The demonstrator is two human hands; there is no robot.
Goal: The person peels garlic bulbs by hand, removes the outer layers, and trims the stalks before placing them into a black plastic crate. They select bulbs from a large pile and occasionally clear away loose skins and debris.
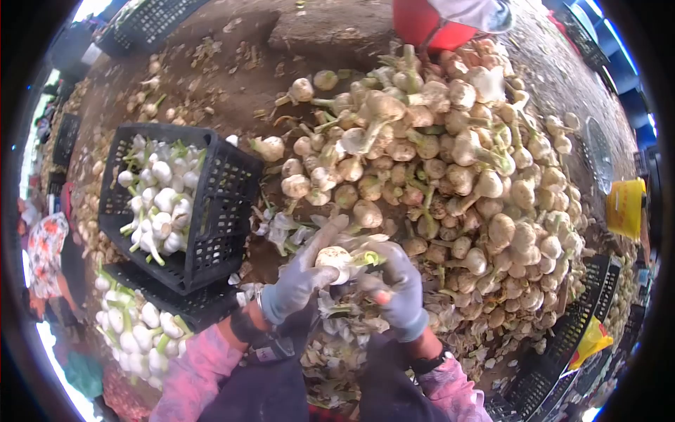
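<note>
My left hand (302, 274), in a grey glove, is closed around a garlic bulb (333, 262) in front of my body. The bulb is whitish, and its green-tipped stem (370, 259) points right. At that stem is my right hand (397, 285), also gloved, with its fingers bent together round it; a fingertip shows bare. Just beyond both hands lies a large heap of dirty garlic bulbs (460, 155). Loose peelings (337, 352) cover the ground below my hands, between my legs.
A black crate (225, 204) of white garlic stands at the left, with more white bulbs (140, 337) below it. Red bucket (436, 32) at the top, yellow container (626, 209) at the right, black crates (562, 352) lower right. A person in a floral top (49, 253) is at far left.
</note>
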